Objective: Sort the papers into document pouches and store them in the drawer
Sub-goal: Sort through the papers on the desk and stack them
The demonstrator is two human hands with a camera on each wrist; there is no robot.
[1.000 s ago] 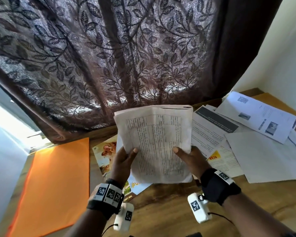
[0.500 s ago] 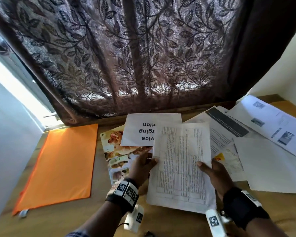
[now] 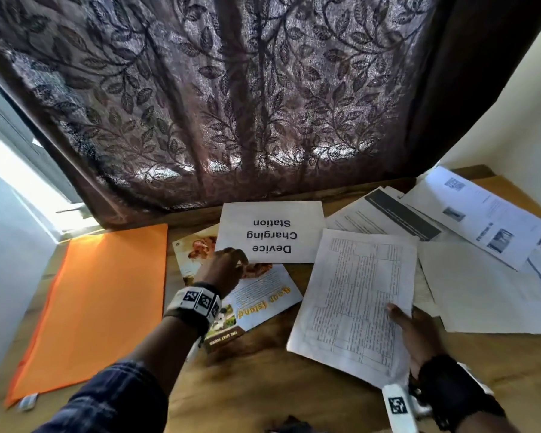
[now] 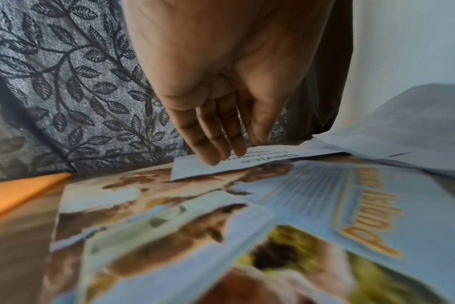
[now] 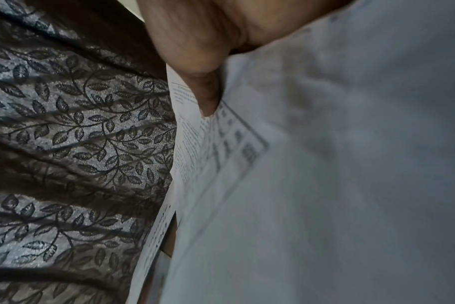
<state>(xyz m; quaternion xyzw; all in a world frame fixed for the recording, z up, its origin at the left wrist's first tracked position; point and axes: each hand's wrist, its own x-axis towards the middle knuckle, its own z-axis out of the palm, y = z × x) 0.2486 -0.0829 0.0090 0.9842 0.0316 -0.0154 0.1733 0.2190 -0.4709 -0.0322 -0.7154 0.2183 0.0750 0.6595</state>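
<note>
Orange document pouch lies flat at far left on the wooden table. Beside it, a colour brochure, its far end under the "Device Charging Station" sheet. Left hand – fingers straight, tips touching that sheet's near left corner. Right hand pinches the printed form at its near right edge, thumb on top. Loose papers overlap at far right.

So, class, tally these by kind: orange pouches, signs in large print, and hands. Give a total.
orange pouch: 1
large-print sign: 1
Hands, the left hand and the right hand: 2
Total: 4
</note>
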